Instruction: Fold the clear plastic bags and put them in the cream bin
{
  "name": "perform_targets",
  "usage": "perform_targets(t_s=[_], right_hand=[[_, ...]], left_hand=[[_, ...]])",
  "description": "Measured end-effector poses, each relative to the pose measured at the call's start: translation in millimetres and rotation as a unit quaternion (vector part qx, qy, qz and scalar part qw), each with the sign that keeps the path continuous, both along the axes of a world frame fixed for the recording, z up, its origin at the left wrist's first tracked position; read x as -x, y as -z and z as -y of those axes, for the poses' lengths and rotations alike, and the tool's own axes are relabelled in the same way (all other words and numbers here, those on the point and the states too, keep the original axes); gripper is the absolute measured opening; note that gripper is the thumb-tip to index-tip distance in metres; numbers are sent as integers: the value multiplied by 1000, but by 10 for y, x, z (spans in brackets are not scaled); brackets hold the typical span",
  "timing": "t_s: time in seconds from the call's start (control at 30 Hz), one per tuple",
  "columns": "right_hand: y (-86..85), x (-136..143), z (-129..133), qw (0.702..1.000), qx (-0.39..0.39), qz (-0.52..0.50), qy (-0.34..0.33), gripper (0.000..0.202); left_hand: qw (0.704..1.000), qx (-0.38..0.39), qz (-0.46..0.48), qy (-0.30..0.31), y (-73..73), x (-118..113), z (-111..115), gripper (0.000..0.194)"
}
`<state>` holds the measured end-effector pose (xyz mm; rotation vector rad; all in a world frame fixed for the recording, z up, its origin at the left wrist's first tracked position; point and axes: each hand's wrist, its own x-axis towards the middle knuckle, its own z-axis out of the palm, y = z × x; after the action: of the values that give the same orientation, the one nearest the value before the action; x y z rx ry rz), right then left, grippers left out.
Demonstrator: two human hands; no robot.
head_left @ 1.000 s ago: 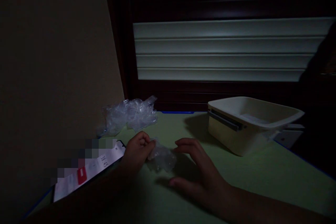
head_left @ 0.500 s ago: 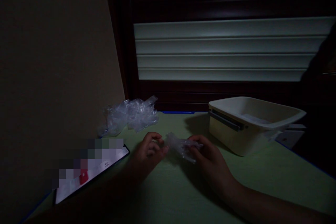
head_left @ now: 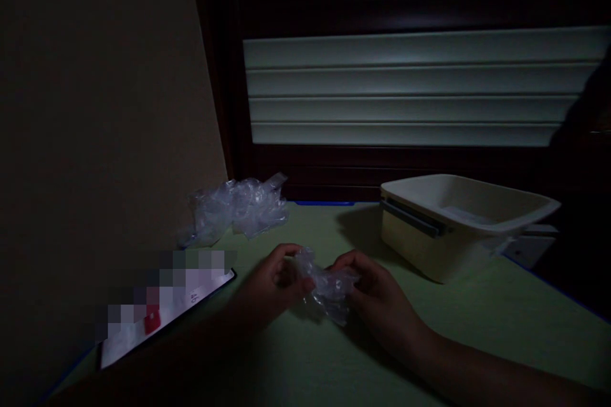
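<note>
Between my hands, a little above the green table (head_left: pixel 305 356), is a crumpled clear plastic bag (head_left: pixel 329 289). My left hand (head_left: pixel 279 280) grips its left end between thumb and fingers. The other end is pinched by my right hand (head_left: pixel 375 289). A heap of similar crumpled plastic bags (head_left: pixel 243 206) lies farther back on the left, touched by neither hand.
A cream plastic bin (head_left: pixel 429 251) with a dark grey handle stands at the right, some clear material inside it. On the left lies a lit tablet-like screen (head_left: pixel 167 315), partly blurred out. A wall and a dark slatted panel border the table.
My left hand has closed on the bag's left end, which it was just beside before. The bag is more spread out and slightly nearer me; my right hand still holds it.
</note>
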<state>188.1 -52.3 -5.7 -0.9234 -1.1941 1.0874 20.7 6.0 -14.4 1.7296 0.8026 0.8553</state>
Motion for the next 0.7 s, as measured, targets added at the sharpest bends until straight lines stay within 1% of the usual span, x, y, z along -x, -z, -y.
perform_targets(t_s=[0.1, 0.2, 0.3, 0.4, 0.47, 0.57, 0.63, 0.7], right_hand=[[17, 3, -1, 999, 15, -31, -22, 11], [24, 0, -3, 999, 15, -19, -21, 13], [17, -16, -16, 999, 20, -24, 15, 19], [7, -43, -35, 995, 36, -62, 74, 26], [4, -64, -47, 990, 35, -78, 111, 32], [7, -92, -67, 985, 23, -78, 150, 37], [10, -102, -78, 982, 22, -79, 168, 38], [9, -101, -83, 981, 29, -83, 172, 39]], left_hand=[[997, -50, -52, 8, -6, 11, 30, 37], [991, -101, -87, -8, 6, 13, 41, 26], [990, -110, -87, -26, -2, -1, 44, 22], [993, -71, -80, -45, -35, -14, 53, 15], [994, -55, -86, -40, -52, -13, 57, 20], [994, -60, -86, -32, -62, -4, 46, 34], [995, -50, -70, -44, -74, -4, 31, 37], [997, -31, -44, -62, -101, -9, 17, 37]])
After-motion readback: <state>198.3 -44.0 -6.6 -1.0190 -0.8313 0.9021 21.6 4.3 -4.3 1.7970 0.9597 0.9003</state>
